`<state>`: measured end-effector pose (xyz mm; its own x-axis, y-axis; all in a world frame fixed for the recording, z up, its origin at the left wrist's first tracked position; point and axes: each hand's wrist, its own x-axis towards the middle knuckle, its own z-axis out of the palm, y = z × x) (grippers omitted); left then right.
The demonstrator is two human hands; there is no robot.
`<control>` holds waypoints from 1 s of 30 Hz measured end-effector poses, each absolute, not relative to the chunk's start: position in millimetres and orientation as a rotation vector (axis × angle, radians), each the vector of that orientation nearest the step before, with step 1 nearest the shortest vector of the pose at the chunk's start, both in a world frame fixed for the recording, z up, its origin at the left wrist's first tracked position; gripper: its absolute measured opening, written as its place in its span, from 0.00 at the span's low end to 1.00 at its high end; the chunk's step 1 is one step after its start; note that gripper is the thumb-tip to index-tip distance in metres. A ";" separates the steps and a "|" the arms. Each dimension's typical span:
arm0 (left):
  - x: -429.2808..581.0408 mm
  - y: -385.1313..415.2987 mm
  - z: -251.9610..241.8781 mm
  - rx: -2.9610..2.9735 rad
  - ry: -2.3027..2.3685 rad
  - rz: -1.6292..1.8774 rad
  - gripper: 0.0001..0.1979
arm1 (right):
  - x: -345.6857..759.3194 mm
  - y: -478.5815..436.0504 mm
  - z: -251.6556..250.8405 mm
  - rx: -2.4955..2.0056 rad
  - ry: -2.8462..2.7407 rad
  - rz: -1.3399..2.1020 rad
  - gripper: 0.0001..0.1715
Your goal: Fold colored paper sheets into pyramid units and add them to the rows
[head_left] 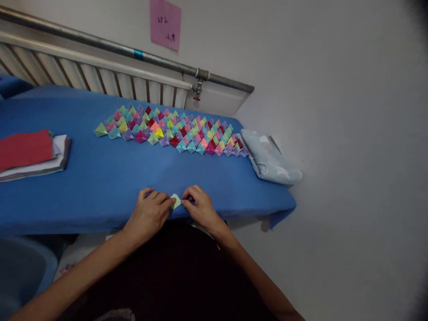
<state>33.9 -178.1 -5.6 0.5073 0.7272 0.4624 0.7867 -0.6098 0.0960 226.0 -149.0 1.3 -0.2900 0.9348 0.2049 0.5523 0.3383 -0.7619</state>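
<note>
Near the front edge of the bench, left hand and right hand hold a pale green paper, each grip narrow; bare blue cloth separates them from folded paper rows.

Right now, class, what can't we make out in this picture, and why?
All in the head view:
Pale green paper: left part covered by the left hand; creases too small.
Red-topped stack: cut off by the picture's left edge.
Blue basin: cut off by the same edge.
</note>
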 end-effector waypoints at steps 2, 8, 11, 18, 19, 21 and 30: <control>33.7 -165.4 4.5 -2.728 -1.312 -0.591 0.13 | 226.8 -149.2 -0.4 -1.283 -1.879 0.791 0.07; 41.7 -115.7 43.9 -3.138 -1.412 -0.025 0.15 | 228.0 -149.6 0.3 -1.280 -1.739 0.906 0.04; 51.3 -101.8 59.3 -3.160 -1.480 0.278 0.16 | 229.0 -149.1 0.8 -1.261 -1.676 0.945 0.03; 53.1 -94.2 56.5 -3.198 -1.673 0.257 0.10 | 230.6 -149.1 2.1 -1.241 -1.586 0.990 0.01; 48.2 -94.2 53.3 -3.247 -1.776 0.175 0.09 | 230.6 -150.3 2.9 -1.243 -1.558 1.004 0.01; 36.9 -97.0 46.6 -3.367 -2.083 -0.206 0.10 | 229.6 -154.1 5.7 -1.262 -1.458 1.064 0.05; 38.8 -147.4 32.9 -2.721 -2.905 -2.162 0.14 | 209.6 -169.4 22.8 -1.176 -1.224 1.394 0.12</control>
<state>38.8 -147.4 32.9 0.2446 0.9247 -0.2917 -0.0140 0.3042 0.9525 209.6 -169.4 22.8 -0.1305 0.9876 -0.0873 -0.0413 -0.0934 -0.9948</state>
